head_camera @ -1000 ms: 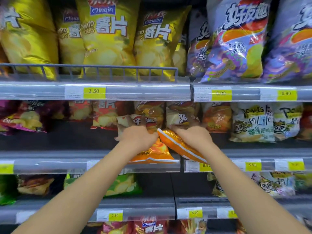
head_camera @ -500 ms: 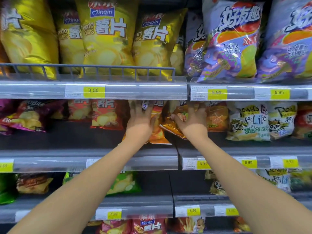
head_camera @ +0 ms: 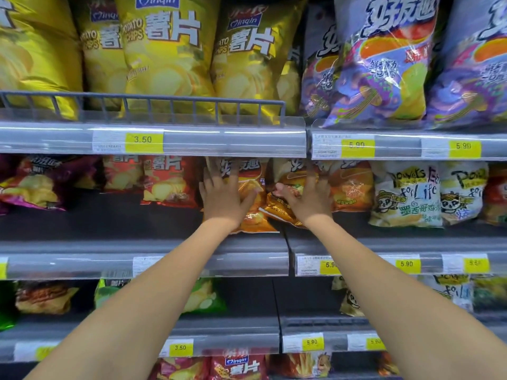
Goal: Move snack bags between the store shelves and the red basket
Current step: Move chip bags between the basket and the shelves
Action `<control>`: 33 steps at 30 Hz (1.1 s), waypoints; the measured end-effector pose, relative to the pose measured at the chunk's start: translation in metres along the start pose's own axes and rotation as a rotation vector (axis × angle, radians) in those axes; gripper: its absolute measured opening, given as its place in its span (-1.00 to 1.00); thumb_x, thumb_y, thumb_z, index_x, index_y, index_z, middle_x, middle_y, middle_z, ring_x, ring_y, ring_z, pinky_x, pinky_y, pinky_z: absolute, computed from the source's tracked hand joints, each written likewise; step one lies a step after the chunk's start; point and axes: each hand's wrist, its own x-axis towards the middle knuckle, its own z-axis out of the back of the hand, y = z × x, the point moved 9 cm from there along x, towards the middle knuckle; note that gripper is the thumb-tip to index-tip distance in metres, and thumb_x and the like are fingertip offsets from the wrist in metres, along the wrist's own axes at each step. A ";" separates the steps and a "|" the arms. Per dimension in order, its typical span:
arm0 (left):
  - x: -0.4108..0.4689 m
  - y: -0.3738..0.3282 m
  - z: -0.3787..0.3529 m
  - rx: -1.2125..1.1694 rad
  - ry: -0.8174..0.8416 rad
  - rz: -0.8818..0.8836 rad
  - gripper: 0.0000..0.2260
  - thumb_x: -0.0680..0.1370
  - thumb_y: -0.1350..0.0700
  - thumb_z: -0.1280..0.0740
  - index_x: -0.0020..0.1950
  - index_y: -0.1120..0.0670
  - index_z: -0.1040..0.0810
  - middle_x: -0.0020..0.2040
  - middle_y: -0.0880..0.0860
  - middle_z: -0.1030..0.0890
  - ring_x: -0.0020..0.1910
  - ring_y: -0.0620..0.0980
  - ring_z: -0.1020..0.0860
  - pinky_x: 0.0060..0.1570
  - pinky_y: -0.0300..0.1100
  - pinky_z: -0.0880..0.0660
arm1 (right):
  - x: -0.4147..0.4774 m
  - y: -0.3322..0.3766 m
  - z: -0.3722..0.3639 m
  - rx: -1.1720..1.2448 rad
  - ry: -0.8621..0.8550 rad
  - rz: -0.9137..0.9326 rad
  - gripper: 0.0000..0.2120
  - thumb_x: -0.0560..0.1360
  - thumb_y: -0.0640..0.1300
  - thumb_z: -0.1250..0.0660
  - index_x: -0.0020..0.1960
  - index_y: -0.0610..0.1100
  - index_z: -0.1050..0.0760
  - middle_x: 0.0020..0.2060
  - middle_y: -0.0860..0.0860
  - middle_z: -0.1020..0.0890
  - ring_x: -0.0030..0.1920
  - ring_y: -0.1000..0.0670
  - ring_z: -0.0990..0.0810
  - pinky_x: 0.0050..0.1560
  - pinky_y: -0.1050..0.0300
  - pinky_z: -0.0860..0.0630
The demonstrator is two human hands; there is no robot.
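Observation:
Two orange snack bags stand side by side on the middle shelf (head_camera: 247,244). My left hand (head_camera: 223,197) lies flat on the front of the left orange bag (head_camera: 253,218), fingers spread upward and thumb out to the right. My right hand (head_camera: 308,196) presses the same way on the right orange bag (head_camera: 282,208), which leans a little to the left. Neither hand wraps around its bag. The tops of both bags are hidden behind the upper shelf's price rail. The red basket is not in view.
Big yellow chip bags (head_camera: 164,58) behind a wire rail and purple bags (head_camera: 384,64) fill the upper shelf. Red bags (head_camera: 167,182) stand left of my hands, white panda-print bags (head_camera: 406,196) to the right. Green bags (head_camera: 203,296) sit on the shelf below.
Both hands gripped the orange bags by their tops at the shelf's front edge, then carried them up and back. The bags now stand on the shelf with my palms flat on them.

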 end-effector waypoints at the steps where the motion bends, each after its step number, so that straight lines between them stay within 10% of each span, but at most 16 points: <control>1: -0.003 0.004 0.004 -0.021 -0.007 0.035 -0.27 0.50 -0.41 -0.02 0.56 -0.06 -0.01 0.54 0.26 -0.03 0.49 0.28 -0.06 0.45 0.19 -0.06 | 0.001 -0.005 0.004 0.072 -0.015 -0.045 -0.07 0.37 0.47 -0.18 0.55 0.04 0.06 0.41 -0.23 -0.22 0.43 -0.26 -0.18 0.36 -0.19 -0.21; 10: -0.006 0.014 -0.017 -0.229 0.173 0.105 -0.06 0.34 -0.39 -0.38 0.50 -0.32 0.17 0.53 0.13 0.04 0.41 0.33 -0.24 0.22 0.15 -0.44 | 0.012 -0.024 -0.007 0.175 0.006 -0.225 0.13 0.21 0.51 -0.32 0.52 -0.13 -0.03 0.33 -0.22 -0.43 0.34 -0.29 -0.38 0.22 -0.20 -0.46; 16: -0.003 0.013 0.003 -0.318 -0.090 0.044 -0.26 0.49 -0.19 -0.37 0.55 -0.16 -0.04 0.48 0.17 -0.03 0.43 0.25 -0.22 0.32 0.10 -0.37 | 0.007 -0.017 0.006 0.267 -0.182 -0.044 -0.06 0.32 0.26 -0.46 0.47 -0.21 -0.16 0.25 -0.23 -0.42 0.31 -0.26 -0.35 0.26 -0.14 -0.39; 25: -0.003 0.023 -0.005 -0.119 0.047 0.078 -0.19 0.46 -0.40 -0.19 0.57 -0.11 0.07 0.54 0.23 0.02 0.45 0.29 -0.14 0.39 0.18 -0.16 | -0.013 -0.006 0.018 0.060 -0.146 -0.156 0.01 0.32 0.36 -0.39 0.50 -0.21 -0.06 0.38 -0.25 -0.27 0.40 -0.27 -0.19 0.35 -0.17 -0.17; 29: -0.048 0.024 0.047 -0.074 -0.243 -0.048 -0.33 0.48 -0.28 -0.22 0.47 0.08 -0.28 0.42 0.26 -0.32 0.31 0.29 -0.36 0.24 0.16 -0.34 | -0.084 0.046 0.049 0.089 -0.485 0.137 -0.31 0.41 0.19 -0.36 0.35 -0.24 -0.33 0.17 -0.25 -0.45 0.20 -0.28 -0.37 0.17 -0.10 -0.27; 33: -0.119 0.044 0.080 -0.009 -0.360 -0.202 -0.48 0.53 -0.14 -0.24 0.39 0.16 -0.40 0.30 0.25 -0.43 0.26 0.25 -0.41 0.20 0.11 -0.34 | -0.170 0.094 0.007 0.037 -0.425 0.421 -0.47 0.43 0.05 -0.32 0.30 -0.22 -0.42 0.11 -0.20 -0.48 0.12 -0.20 -0.42 0.08 -0.04 -0.35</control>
